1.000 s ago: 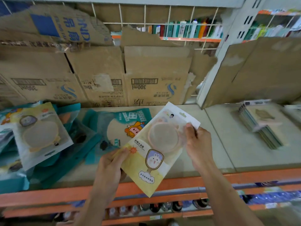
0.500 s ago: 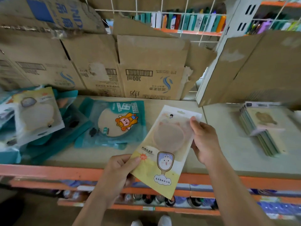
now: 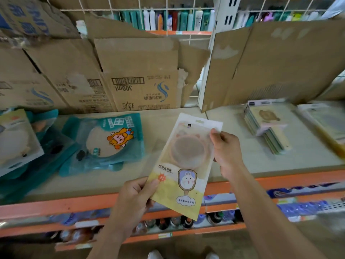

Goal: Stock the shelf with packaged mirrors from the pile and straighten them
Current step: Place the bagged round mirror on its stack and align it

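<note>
A packaged mirror (image 3: pixel 186 161) in a yellow and clear bag with a rabbit drawing hangs above the shelf's front edge, held between both hands. My left hand (image 3: pixel 134 199) pinches its lower left edge. My right hand (image 3: pixel 226 152) grips its upper right edge. A loose pile of teal and white mirror packs (image 3: pixel 104 143) lies on the left of the beige shelf (image 3: pixel 233 165). A neat stack of packaged mirrors (image 3: pixel 265 131) rests on the shelf at the right.
Flattened cardboard boxes (image 3: pixel 141 75) line the back of the shelf. An orange rail (image 3: pixel 280 180) runs along its front edge, with bottles on a lower shelf (image 3: pixel 168 223). More flat packs (image 3: pixel 324 122) lie at the far right.
The view has tilted down and shifted right. The held pack has turned a little more upright and sits closer to the shelf's front edge; both hands keep their hold.
</note>
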